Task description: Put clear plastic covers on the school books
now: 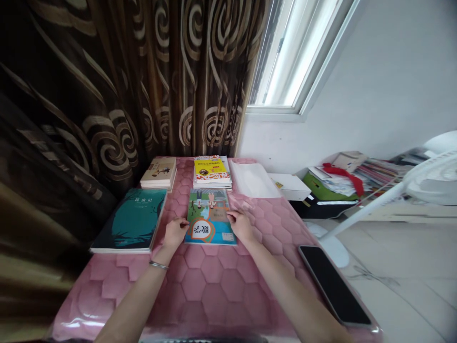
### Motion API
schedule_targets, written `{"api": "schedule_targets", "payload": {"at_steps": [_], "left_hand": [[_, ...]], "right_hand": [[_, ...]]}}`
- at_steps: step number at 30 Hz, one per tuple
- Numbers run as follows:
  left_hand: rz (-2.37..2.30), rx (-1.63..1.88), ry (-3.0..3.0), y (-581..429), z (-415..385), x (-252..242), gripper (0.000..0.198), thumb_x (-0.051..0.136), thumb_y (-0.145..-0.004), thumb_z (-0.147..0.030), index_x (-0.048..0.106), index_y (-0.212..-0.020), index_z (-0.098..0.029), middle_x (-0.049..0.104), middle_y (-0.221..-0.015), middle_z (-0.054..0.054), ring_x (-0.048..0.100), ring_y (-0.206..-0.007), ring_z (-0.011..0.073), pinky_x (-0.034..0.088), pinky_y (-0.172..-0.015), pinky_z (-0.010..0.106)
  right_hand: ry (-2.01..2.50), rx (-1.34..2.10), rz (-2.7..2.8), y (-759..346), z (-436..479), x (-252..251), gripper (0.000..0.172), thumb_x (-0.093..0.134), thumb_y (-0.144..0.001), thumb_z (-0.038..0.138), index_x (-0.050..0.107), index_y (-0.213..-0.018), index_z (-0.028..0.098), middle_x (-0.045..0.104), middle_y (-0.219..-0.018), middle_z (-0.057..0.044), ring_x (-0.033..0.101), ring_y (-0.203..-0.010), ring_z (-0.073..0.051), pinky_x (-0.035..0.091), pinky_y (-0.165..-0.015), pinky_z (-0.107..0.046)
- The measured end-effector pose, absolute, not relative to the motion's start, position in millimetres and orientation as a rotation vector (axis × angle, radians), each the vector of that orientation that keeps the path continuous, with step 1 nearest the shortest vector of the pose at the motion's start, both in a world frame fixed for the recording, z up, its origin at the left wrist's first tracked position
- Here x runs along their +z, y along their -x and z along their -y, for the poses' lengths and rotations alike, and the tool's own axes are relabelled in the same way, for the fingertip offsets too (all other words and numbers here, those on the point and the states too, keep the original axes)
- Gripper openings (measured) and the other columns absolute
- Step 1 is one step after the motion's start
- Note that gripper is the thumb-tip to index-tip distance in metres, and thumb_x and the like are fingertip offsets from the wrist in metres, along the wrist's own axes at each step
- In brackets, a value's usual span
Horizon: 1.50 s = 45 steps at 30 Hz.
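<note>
While it lies flat near the middle of the table (214, 290), the textbook (218, 227) looks thin and light — a paperback, I judge, that would flex if lifted by one corner, with a smooth cover apt to slide on the table's glossy surface; its two side edges seem the best hold, and a creased corner the main risk. The left hand (175, 232) is at its left edge and the right hand (242, 227) at its right, fingers drawn in close to the thumbs; whether they pinch the cover or merely touch it, I cannot tell. Past the table's right edge sits a green bin (323, 192), heaped with papers (330, 180) and a red cloth (348, 180); nearer the table's far right side is a white box (291, 186) — shut, it seems, its contents hidden.
</note>
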<state>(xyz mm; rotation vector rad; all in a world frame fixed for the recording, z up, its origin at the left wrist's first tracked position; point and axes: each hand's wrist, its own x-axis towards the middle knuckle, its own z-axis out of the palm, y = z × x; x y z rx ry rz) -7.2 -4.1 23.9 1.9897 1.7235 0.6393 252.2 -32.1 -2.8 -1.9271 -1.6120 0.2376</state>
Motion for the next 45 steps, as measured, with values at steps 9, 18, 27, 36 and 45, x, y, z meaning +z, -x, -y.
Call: {"api": "schedule_targets", "payload": {"at_steps": [9,18,27,36,45], "left_hand": [[-1.713,0.712,-2.007,7.5,3.4,18.0,0.013,0.067,-0.075,-0.010,0.074,-0.078,-0.021,0.073,-0.092,0.001,0.066,-0.090,0.0139,0.048,-0.084,0.023],[-1.256,0.742,-2.545,13.0,18.2,11.0,0.034,0.051,-0.076,0.004,0.073,-0.084,-0.021,0.066,-0.107,0.006,0.060,-0.102,0.0178,0.047,-0.094,0.033],[-0.967,0.521,-2.812,21.6,50.9,10.4,0.043,0.047,-0.081,-0.002,0.064,-0.115,-0.022,0.064,-0.115,0.005,0.057,-0.106,0.0188,0.045,-0.097,0.035],[-0.928,0.620,-2.856,3.6,54.0,6.4,0.020,0.052,-0.088,-0.018,0.070,-0.097,-0.020,0.068,-0.101,0.006,0.059,-0.097,0.0190,0.047,-0.089,0.037],[-0.936,0.533,-2.930,3.6,48.9,9.2,0.016,0.054,-0.090,-0.020,0.070,-0.090,-0.020,0.069,-0.095,0.004,0.058,-0.093,0.0187,0.044,-0.085,0.035]], "right_hand": [[1.925,0.258,1.585,-251.8,26.8,-3.2,0.026,0.052,-0.087,0.018,0.072,-0.102,0.020,0.068,-0.109,-0.006,0.062,-0.097,-0.018,0.045,-0.090,-0.026],[1.853,0.226,1.648,-253.9,38.7,-3.9,0.027,0.049,-0.087,0.018,0.071,-0.103,0.021,0.064,-0.107,-0.007,0.058,-0.101,-0.017,0.044,-0.095,-0.029],[1.719,0.082,1.963,-227.2,99.6,5.1,0.027,0.054,-0.079,0.013,0.074,-0.090,0.027,0.060,-0.118,-0.005,0.051,-0.109,-0.023,0.039,-0.093,-0.037],[1.624,0.038,2.165,-174.6,104.0,7.2,0.015,0.063,-0.084,0.032,0.068,-0.097,0.026,0.063,-0.115,-0.004,0.053,-0.104,-0.022,0.034,-0.085,-0.037],[1.539,-0.106,2.242,-177.1,94.7,-1.9,0.011,0.063,-0.087,0.033,0.071,-0.086,0.027,0.069,-0.109,-0.001,0.053,-0.100,-0.020,0.031,-0.084,-0.037]]}}
